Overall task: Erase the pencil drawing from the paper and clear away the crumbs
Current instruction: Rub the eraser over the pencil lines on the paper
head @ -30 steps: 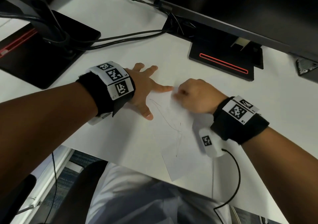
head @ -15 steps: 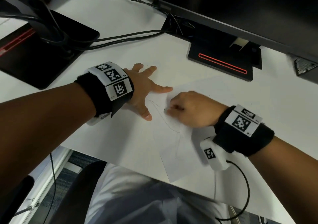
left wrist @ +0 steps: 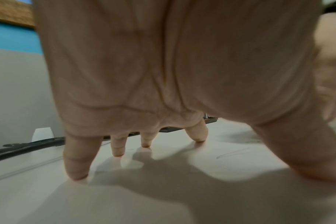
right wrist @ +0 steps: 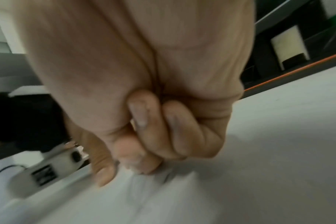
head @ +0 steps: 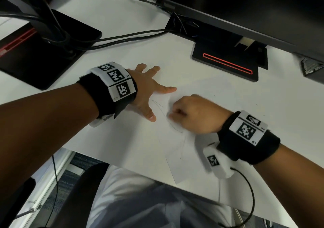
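Observation:
A white sheet of paper [head: 177, 166] lies on the white desk [head: 122, 140], with one corner over the front edge. Faint pencil lines [head: 158, 106] curve across it. My left hand [head: 154, 91] lies spread flat, its fingertips [left wrist: 77, 175] pressing on the sheet. My right hand [head: 172, 115] is curled into a fist just right of the left thumb. Its thumb and fingers [right wrist: 136, 160] pinch a small pale eraser against the paper. The eraser is almost wholly hidden, and the right wrist view is blurred by motion.
A black monitor base with a red line [head: 226, 64] stands behind the paper, and a second black stand [head: 43, 56] is at the back left. Cables [head: 122, 38] run between them. Tiny dark specks [head: 256, 104] dot the desk on the right. My lap is below the desk edge.
My right hand has slid along the paper toward me, from beside the left index fingertip to beside the left thumb. The left hand has stayed where it was.

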Available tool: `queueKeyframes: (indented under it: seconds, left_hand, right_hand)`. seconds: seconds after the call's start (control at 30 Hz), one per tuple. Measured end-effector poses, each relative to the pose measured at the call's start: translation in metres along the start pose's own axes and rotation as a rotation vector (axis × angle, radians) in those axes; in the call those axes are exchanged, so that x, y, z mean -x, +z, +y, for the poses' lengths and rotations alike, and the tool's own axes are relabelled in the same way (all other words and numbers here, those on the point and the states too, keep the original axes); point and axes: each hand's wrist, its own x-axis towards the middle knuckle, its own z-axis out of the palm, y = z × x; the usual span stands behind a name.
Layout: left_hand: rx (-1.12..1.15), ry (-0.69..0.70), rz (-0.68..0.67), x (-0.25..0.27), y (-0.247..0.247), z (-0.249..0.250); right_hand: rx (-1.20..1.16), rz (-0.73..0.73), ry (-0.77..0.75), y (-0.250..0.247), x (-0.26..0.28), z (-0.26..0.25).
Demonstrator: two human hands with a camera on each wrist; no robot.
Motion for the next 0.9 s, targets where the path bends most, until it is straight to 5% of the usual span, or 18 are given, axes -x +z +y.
queueKeyframes:
  seconds: [0.17,0.33,0.43,0.6,0.73,0.9]
  left_hand:
    - [0.019,0.000,0.003,0.001,-0.001,0.000]
    - [0.014,0.003,0.005,0.000,0.000,0.000]
    - [0.026,-0.001,-0.003,0.000,-0.001,0.001]
    - [0.003,-0.004,-0.005,-0.001,-0.001,0.001]
    - [0.012,-0.009,-0.005,0.000,-0.001,0.001]
    - [0.010,-0.002,-0.008,-0.001,-0.001,0.000]
  right_hand:
    - [-0.076,0.072,0.156,-0.014,-0.002,0.020]
    - [-0.039,0.037,0.024,0.007,0.008,0.003]
    - [-0.106,0.083,0.151,-0.006,0.005,0.020]
    - [-0.096,0.020,0.056,0.008,0.012,0.005]
    - [-0.125,0.089,0.182,-0.009,0.005,0.022]
    - [-0.063,0.042,0.017,0.006,0.005,-0.001]
